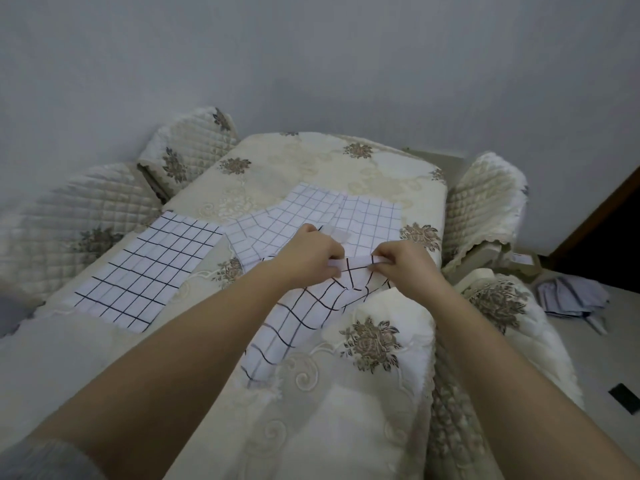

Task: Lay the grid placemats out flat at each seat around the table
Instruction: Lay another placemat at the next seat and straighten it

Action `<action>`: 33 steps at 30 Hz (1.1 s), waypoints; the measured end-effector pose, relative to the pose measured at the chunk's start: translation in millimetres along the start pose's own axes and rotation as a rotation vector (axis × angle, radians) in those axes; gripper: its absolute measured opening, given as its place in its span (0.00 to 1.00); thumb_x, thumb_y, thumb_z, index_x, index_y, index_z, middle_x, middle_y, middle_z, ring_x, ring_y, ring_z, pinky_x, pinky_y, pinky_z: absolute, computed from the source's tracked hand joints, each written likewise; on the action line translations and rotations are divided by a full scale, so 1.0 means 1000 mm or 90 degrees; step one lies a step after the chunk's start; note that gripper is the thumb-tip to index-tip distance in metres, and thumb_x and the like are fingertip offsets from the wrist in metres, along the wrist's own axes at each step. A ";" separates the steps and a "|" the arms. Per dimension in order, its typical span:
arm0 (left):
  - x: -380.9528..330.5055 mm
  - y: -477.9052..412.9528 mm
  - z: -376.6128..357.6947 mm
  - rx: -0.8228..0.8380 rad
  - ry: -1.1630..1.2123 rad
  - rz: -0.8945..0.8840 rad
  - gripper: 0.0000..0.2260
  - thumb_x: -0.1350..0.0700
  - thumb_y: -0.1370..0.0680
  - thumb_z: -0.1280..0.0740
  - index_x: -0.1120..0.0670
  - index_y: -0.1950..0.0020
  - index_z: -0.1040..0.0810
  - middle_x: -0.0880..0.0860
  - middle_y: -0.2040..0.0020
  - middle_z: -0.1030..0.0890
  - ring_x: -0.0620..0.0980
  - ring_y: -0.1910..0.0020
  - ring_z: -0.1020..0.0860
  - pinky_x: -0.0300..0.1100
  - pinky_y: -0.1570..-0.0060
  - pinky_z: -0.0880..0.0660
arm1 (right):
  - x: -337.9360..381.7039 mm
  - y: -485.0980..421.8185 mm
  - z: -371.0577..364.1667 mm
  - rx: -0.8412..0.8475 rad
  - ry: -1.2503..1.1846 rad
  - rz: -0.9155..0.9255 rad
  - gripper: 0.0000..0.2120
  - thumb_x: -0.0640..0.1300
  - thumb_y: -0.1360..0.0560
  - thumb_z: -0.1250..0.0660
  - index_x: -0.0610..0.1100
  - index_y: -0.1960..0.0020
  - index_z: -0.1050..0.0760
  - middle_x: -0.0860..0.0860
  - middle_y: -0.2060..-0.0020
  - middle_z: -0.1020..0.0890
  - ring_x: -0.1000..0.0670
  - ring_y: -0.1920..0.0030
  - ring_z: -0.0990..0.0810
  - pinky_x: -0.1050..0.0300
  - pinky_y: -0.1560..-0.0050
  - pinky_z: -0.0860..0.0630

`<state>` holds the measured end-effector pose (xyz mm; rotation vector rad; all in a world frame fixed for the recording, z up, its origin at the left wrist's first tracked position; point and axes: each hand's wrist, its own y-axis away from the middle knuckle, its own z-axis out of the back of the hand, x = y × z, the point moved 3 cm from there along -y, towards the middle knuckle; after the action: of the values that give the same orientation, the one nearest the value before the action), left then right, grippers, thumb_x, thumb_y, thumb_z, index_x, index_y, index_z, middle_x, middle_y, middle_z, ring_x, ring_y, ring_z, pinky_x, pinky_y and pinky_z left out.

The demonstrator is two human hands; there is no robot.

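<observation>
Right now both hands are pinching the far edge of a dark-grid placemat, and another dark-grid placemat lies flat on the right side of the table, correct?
Not quite. In the head view the left hand and right hand do pinch the far edge of a dark-grid placemat, but the other dark-grid placemat lies flat on the left side of the table, not the right.

No readable text — no labels, numbers.

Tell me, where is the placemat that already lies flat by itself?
In the head view, the flat placemat lies on the left side of the table, beside the quilted chairs and left of the left hand.
</observation>
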<state>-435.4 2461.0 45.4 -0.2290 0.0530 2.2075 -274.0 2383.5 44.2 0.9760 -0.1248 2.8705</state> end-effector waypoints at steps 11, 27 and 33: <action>0.041 0.046 0.050 -0.047 -0.004 0.119 0.17 0.52 0.27 0.30 0.51 0.73 0.33 0.50 0.73 0.29 0.53 0.66 0.26 0.43 0.49 0.35 | 0.019 -0.014 0.049 -0.075 -0.098 0.007 0.02 0.43 0.27 0.29 0.48 0.58 0.18 0.55 0.66 0.19 0.54 0.64 0.25 0.64 0.65 0.31; 0.115 0.106 0.099 -0.089 0.124 0.283 0.06 0.53 0.27 0.27 0.54 0.61 0.16 0.51 0.64 0.17 0.50 0.60 0.20 0.46 0.60 0.23 | 0.018 -0.071 0.095 -0.239 -0.250 -0.040 0.08 0.43 0.26 0.30 0.44 0.48 0.18 0.48 0.56 0.19 0.50 0.54 0.24 0.57 0.54 0.30; 0.149 0.119 0.097 -0.103 0.093 0.347 0.06 0.52 0.27 0.28 0.54 0.59 0.16 0.49 0.64 0.18 0.47 0.63 0.22 0.39 0.65 0.27 | 0.018 -0.090 0.091 -0.257 -0.337 -0.059 0.03 0.39 0.26 0.32 0.41 0.55 0.20 0.49 0.66 0.22 0.51 0.65 0.27 0.63 0.66 0.30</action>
<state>-632.2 2518.0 107.8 -0.5156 0.0189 2.7366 -222.2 2464.0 131.3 1.5532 -0.6491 2.2965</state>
